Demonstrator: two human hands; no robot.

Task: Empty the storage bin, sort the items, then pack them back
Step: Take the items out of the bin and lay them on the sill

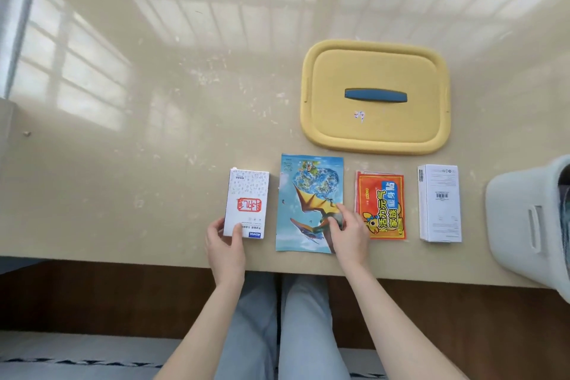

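Left grip [226, 241] pinches white box [246, 203]; pale bin [521, 225] seemingly holds something dark.

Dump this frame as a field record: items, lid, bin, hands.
row, left to right: red-stamp white box, dinosaur packet, orange warmer packet, barcode white box
lid: yellow lid, flat on table, behind the row
bin: pale bin, right edge, contents unclear
left hand: grips red-stamp white box's near end
right hand: fingers rest on dinosaur packet
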